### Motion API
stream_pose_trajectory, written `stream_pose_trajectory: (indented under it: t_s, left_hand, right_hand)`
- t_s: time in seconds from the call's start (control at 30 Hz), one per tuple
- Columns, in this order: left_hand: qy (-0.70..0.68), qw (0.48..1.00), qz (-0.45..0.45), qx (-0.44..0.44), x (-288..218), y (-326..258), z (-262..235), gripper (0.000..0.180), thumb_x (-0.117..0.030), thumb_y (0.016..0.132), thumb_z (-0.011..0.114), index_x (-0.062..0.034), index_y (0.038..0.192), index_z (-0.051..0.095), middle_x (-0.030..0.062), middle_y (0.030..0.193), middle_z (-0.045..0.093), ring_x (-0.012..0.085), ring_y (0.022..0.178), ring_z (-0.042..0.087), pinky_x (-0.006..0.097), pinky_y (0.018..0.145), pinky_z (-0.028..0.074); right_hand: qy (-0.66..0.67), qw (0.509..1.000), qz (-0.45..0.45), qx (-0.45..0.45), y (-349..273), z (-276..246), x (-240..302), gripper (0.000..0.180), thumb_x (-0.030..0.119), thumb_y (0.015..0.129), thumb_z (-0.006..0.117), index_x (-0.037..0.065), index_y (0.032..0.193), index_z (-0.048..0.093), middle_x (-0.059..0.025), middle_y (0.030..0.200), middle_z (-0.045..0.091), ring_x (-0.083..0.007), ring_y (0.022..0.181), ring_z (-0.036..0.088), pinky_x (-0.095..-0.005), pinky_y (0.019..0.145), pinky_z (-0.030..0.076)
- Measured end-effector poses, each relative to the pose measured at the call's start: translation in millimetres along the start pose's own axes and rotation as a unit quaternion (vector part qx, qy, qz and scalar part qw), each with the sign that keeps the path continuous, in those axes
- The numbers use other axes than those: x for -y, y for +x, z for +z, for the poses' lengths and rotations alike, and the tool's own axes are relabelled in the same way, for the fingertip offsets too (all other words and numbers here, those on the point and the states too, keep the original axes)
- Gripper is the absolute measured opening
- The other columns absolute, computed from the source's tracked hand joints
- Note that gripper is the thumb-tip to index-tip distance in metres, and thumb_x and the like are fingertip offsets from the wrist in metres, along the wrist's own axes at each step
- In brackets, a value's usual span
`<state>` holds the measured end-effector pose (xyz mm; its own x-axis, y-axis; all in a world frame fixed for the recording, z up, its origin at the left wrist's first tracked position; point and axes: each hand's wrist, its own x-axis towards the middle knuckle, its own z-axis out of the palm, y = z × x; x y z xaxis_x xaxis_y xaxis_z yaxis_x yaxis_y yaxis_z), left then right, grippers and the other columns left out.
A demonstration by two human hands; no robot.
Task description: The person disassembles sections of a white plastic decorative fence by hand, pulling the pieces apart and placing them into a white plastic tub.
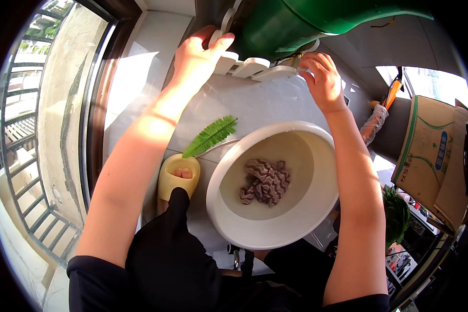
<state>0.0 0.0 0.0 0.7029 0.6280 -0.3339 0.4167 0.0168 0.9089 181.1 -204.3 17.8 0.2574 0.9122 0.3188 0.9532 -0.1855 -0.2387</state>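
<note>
A low white slatted fence (250, 67) with rounded slat ends curves along the base of a large green container (296, 26). At its left end, my left hand (197, 60) has thumb and fingers closed on a slat. My right hand (325, 80) pinches the fence's right end, fingers bent and tips close together. Below my hands, a white basin (268, 236) holds water and a crumpled brown-and-white zigzag-patterned cloth (269, 182). A green fern leaf (211, 136) lies between my left forearm and the basin.
My foot in a yellow slipper (171, 179) is left of the basin. A cardboard box (426, 156) and a dark green plant (396, 216) stand at the right, near an orange-handled object wrapped in plastic (374, 122). A barred window (28, 135) lines the left.
</note>
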Motion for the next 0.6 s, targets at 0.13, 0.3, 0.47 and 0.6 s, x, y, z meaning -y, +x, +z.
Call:
stream_pose_trajectory:
  t_s: [0.13, 0.3, 0.47, 0.6]
  left_hand:
    - [0.188, 0.863, 0.425, -0.198, -20.6, -33.7, 22.7, 0.039, -0.029, 0.073, 0.071, -0.0052, 0.102, 0.061, 0.0072, 0.097, 0.059, 0.0248, 0.091, 0.057, 0.034, 0.084, 0.044]
    - [0.357, 0.836, 0.416, -0.007, -24.6, -35.1, 47.2, 0.035, -0.013, 0.071, 0.067, -0.0071, 0.104, 0.061, 0.0077, 0.101, 0.060, 0.0235, 0.100, 0.055, 0.040, 0.102, 0.033]
    - [0.394, 0.815, 0.402, 0.140, -21.7, -32.7, 33.0, 0.035, -0.005, 0.064, 0.070, -0.0072, 0.097, 0.059, 0.0057, 0.099, 0.058, 0.0223, 0.103, 0.052, 0.042, 0.107, 0.026]
    - [0.413, 0.785, 0.453, 0.091, -10.2, -28.3, 35.5, 0.046, -0.007, 0.056, 0.076, -0.0084, 0.096, 0.054, 0.0051, 0.100, 0.056, 0.0222, 0.106, 0.050, 0.043, 0.108, 0.024]
  right_hand:
    - [0.015, 0.998, -0.027, 0.050, -1.9, -8.3, 12.6, 0.025, 0.000, 0.059, 0.070, 0.006, 0.081, 0.059, -0.0043, 0.092, 0.058, -0.0240, 0.089, 0.053, -0.0334, 0.076, 0.049]
    - [0.053, 0.992, -0.099, 0.066, 5.4, -1.4, 48.8, 0.026, 0.004, 0.058, 0.073, 0.004, 0.081, 0.060, -0.0055, 0.087, 0.058, -0.0247, 0.084, 0.053, -0.0334, 0.074, 0.047]
    - [0.076, 0.994, -0.033, 0.067, -4.5, 3.1, 45.8, 0.027, 0.009, 0.059, 0.074, 0.006, 0.082, 0.060, -0.0028, 0.085, 0.057, -0.0214, 0.086, 0.052, -0.0313, 0.077, 0.046]
    - [-0.028, 0.995, -0.073, 0.065, 2.8, 5.6, 50.1, 0.032, 0.012, 0.059, 0.075, 0.011, 0.089, 0.063, 0.0013, 0.086, 0.059, -0.0165, 0.098, 0.052, -0.0344, 0.092, 0.038]
